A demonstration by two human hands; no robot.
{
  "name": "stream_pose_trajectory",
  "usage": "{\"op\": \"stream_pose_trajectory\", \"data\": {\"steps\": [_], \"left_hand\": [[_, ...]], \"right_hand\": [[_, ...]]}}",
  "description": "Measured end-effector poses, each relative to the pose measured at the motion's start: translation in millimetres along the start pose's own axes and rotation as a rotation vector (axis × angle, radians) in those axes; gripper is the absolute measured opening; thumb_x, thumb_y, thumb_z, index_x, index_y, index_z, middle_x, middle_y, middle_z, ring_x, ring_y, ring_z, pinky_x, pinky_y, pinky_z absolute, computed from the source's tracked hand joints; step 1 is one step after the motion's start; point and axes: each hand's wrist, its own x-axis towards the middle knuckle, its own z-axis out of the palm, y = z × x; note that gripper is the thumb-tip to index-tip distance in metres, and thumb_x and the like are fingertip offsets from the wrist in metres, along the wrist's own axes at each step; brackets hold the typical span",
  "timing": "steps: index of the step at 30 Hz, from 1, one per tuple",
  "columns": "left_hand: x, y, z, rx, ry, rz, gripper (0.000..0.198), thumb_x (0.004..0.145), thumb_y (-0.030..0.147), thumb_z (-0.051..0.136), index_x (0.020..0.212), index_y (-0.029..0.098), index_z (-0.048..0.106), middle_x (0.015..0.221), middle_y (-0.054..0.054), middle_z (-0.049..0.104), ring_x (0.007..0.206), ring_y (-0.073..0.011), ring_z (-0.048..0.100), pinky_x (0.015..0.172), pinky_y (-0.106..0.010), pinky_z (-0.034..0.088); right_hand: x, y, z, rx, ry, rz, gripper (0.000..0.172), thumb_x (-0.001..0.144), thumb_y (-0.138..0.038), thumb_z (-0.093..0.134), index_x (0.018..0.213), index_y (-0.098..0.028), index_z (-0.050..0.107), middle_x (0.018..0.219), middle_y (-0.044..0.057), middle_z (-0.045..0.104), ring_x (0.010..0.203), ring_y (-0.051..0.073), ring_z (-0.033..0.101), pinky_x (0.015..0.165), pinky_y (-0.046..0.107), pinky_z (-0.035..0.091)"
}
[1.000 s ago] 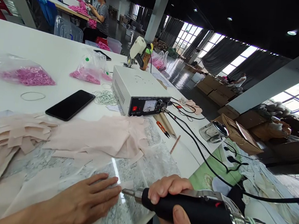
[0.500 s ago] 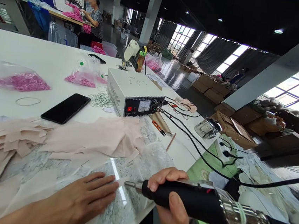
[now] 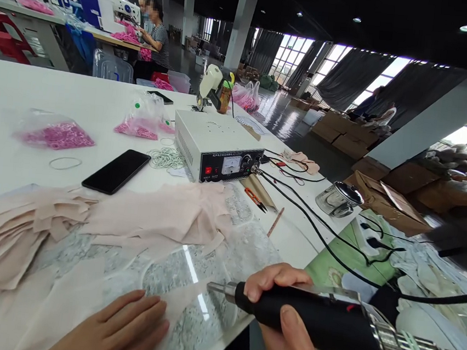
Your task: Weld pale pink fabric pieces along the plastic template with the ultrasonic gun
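Note:
My left hand lies flat with its fingers stretched out on a thin pale pink fabric piece, near the bottom edge. That piece rests on a grey marble-patterned board. My right hand is wrapped round a black corded hand tool with a narrow metal tip. The tip points left, at the right end of the fabric piece; whether it touches cannot be told. Beyond my hands lie more pale pink fabric pieces, with a layered stack of fabric strips at the left.
A white control box with a lit red switch stands behind the fabric, cables trailing right. Around it are a phone, orange thread snips, a metal mug and bags of pink pieces. A co-worker sits far back.
My left hand has slid back toward me, away from the tool tip, baring more of the fabric piece. My right hand keeps its grip on the tool. The whole view has shifted slightly.

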Motion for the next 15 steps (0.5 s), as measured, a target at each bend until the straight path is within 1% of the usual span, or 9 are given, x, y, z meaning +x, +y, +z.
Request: {"op": "stream_pose_trajectory", "data": {"steps": [3,6,8,10,12,15], "left_hand": [[-5,-5,-2.5,-0.018,-0.042,-0.002,0.041,0.107,0.019,0.051,0.147,0.024,0.057,0.142,0.002,0.066,0.13,-0.0169,0.062,0.125,-0.03,0.031],[-10,-16,-7.0,-0.107,-0.059,-0.047,0.042,0.107,0.023,0.054,0.149,0.03,0.055,0.138,0.001,0.069,0.125,-0.0173,0.066,0.122,-0.032,0.038],[-15,-24,-9.4,-0.165,-0.056,-0.061,0.043,0.107,0.026,0.054,0.149,0.034,0.054,0.136,0.001,0.07,0.123,-0.0176,0.067,0.119,-0.033,0.043],[-20,-27,-9.8,-0.179,-0.054,-0.068,0.043,0.106,0.027,0.053,0.148,0.036,0.055,0.136,0.001,0.07,0.123,-0.0176,0.067,0.118,-0.034,0.043],[-23,-20,-8.2,-0.154,-0.039,-0.119,0.042,0.106,0.027,0.051,0.147,0.037,0.056,0.136,0.002,0.07,0.123,-0.0177,0.067,0.119,-0.035,0.042],[-22,4,-6.3,-0.082,0.006,-0.235,0.042,0.109,0.032,0.043,0.15,0.035,0.054,0.136,0.002,0.07,0.123,-0.0185,0.067,0.119,-0.036,0.042]], "right_hand": [[1,1,-1,-0.002,-0.025,-0.004,0.016,0.09,-0.038,0.067,0.098,-0.024,0.066,0.082,0.0,0.064,0.062,0.015,0.066,0.059,0.031,0.058],[-1,0,-4,-0.021,-0.051,0.01,0.016,0.092,-0.039,0.066,0.099,-0.024,0.064,0.083,0.001,0.063,0.064,0.015,0.066,0.061,0.031,0.057],[-5,-4,-6,-0.029,-0.07,0.047,0.016,0.094,-0.039,0.065,0.101,-0.024,0.063,0.084,0.002,0.063,0.065,0.015,0.066,0.062,0.032,0.057],[-9,-9,-7,-0.032,-0.078,0.089,0.016,0.095,-0.039,0.063,0.102,-0.025,0.062,0.086,0.002,0.062,0.067,0.016,0.065,0.064,0.033,0.056],[-10,-12,-8,-0.031,-0.088,0.117,0.015,0.096,-0.039,0.062,0.103,-0.025,0.062,0.087,0.003,0.061,0.069,0.016,0.065,0.065,0.033,0.055],[-9,-13,-10,-0.009,-0.125,0.12,0.015,0.096,-0.039,0.061,0.105,-0.026,0.061,0.089,0.002,0.061,0.071,0.016,0.064,0.066,0.033,0.055]]}}
